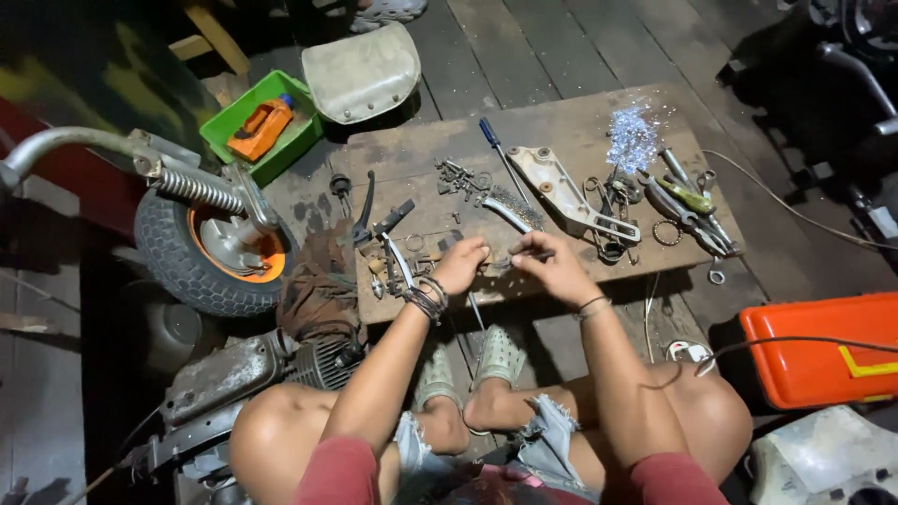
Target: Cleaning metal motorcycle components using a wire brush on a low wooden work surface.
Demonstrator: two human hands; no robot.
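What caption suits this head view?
Both hands, left hand and right hand, work a small metal part above a board strewn with tools.

Small-engine repair workshop, floor level. Dark plank floor (561, 56); a worn wooden board (412, 154) serving as work surface, strewn with pliers (687, 217), a screwdriver (496, 150), a wire brush (513, 208), a metal bracket (571, 192) and loose screws. Beside it: a small tyred wheel with orange hub (201, 252), a greasy engine block (271, 369), a green parts tray (267, 126), an orange toolbox (823, 351).
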